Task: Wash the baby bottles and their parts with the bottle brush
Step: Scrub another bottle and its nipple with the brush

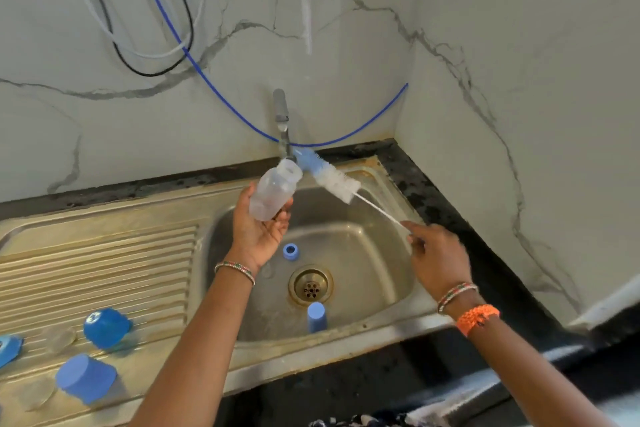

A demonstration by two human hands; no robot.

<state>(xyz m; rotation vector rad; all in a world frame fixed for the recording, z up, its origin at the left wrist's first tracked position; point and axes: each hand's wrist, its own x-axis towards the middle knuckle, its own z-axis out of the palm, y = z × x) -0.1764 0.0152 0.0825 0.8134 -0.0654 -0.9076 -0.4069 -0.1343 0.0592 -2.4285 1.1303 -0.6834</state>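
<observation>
Over the sink [349, 336], our left hand [258, 232] cups the bottle [273, 192], mouth tilted toward the tap [282, 121], while our right hand [438, 258] pinches the brush [332, 180] just beside that mouth.

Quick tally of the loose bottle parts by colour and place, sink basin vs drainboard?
Blue, in the sink basin: 2, a ring and a cap.
Blue, on the drainboard: 3, a round lid, a cap, a piece at the left edge.
Clear bottle, in the left hand: 1.
Total: 6.
</observation>
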